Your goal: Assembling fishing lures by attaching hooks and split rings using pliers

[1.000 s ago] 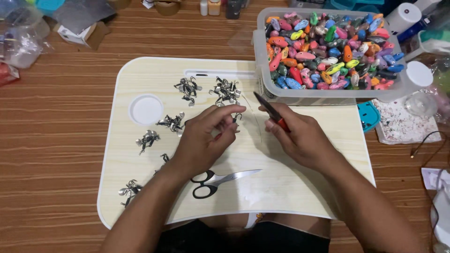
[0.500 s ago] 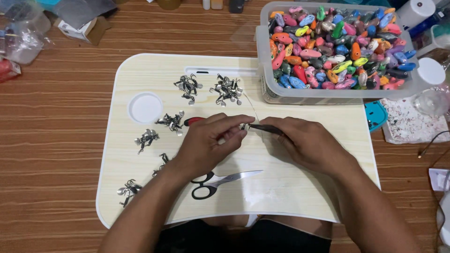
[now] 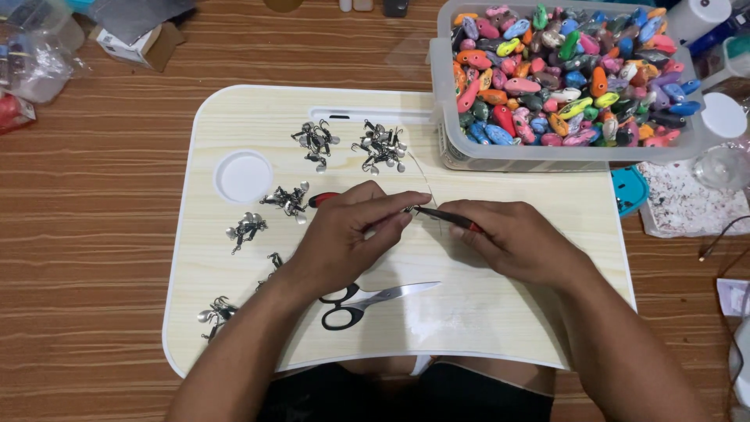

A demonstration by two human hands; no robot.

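Hands meet over the middle of the lap tray (image 3: 500, 312). My left hand (image 3: 344, 234) pinches a tiny metal piece (image 3: 408, 209) between thumb and forefinger; too small to tell what it is. My right hand (image 3: 516, 238) is clenched on red-handled pliers (image 3: 445, 216), tip touching that piece. Just below the grip lie black-handled scissors (image 3: 367, 301). Left of the grip and beyond it sit small clusters of metal hooks (image 3: 380, 146). Beyond the right hand stands a clear tub of coloured lures (image 3: 562, 74).
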